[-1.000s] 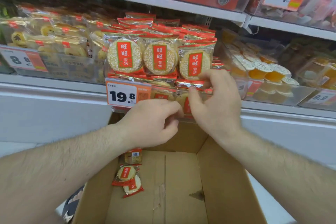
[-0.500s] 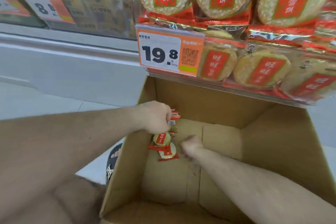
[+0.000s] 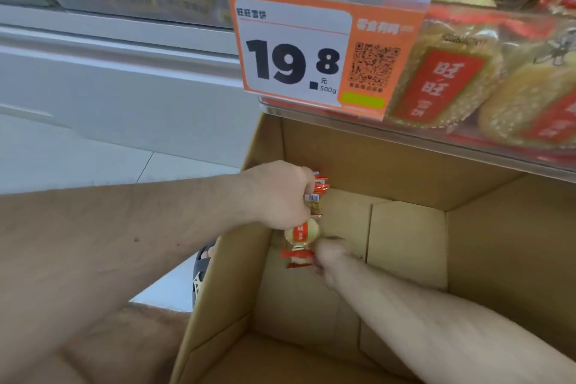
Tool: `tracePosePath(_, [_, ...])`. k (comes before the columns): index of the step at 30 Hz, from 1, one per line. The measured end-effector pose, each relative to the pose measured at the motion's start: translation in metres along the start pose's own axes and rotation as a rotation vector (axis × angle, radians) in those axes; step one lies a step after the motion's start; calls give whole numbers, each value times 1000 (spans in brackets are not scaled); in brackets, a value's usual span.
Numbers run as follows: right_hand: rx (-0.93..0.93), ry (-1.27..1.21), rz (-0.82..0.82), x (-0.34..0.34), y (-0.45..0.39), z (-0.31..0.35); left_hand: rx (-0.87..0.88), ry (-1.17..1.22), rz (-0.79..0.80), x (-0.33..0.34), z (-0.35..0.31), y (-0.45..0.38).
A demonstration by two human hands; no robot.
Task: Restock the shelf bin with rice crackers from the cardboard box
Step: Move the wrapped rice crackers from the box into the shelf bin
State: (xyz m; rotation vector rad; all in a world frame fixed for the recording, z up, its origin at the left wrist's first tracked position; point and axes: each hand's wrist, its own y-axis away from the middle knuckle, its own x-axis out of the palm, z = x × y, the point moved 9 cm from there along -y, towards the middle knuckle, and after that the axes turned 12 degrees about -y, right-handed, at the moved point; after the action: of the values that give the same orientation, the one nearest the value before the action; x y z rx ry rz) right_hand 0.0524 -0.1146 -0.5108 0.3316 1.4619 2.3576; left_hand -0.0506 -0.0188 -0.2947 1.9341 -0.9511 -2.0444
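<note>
shelf bin (image 3: 467,146) looking full; cardboard box (image 3: 405,252) nearly empty. left hand (image 3: 280,193) gripping cracker pkts (image 3: 316,193), right hand (image 3: 327,254) closing on last pkts (image 3: 299,256), grip unclear.

Two hands, the left hand (image 3: 280,196) and the right hand (image 3: 327,254), are reaching into one cardboard box (image 3: 483,243). About three rice cracker packets (image 3: 304,232) are showing there (edges overlap, so the count is rough). One price tag (image 3: 311,56) is hanging on one shelf bin (image 3: 498,140).
</note>
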Motion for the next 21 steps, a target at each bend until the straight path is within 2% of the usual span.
tracePosePath(3, [-1, -50, 61, -26, 24, 5, 13, 147, 77, 4, -1, 3])
tracePosePath(5, [6, -120, 226, -24, 47, 16, -18, 202, 66, 6, 0, 2])
tracePosePath(8, [-2, -222, 503, 6, 90, 41, -57, 455, 51, 9, 1, 4])
tracePosePath(10, [21, -299, 629, 24, 105, 53, -44, 579, -29, 0, 3, 4])
tracePosePath(11, [37, -344, 648, 28, 104, 56, -25, 556, -80, -7, 3, 4])
tracePosePath(12, [51, -367, 615, 27, 96, 55, 0, 478, -127, -15, 3, 5])
tracePosePath(14, [-19, -235, 368, 9, 54, 45, 37, 287, -183, -28, 4, 5])
tracePosePath(16, [-166, 138, 9, -19, 12, 40, 45, 241, -171, -29, 9, 1])
tracePosePath(17, [-227, 347, -115, -25, -2, 38, 41, 213, -177, -29, 12, -1])
tracePosePath(19, [-279, 682, -192, -20, -22, 31, 17, 148, -225, -30, 19, -5])
tracePosePath(21, [-335, 879, -209, -6, -32, 26, 5, 126, -251, -27, 23, -12])
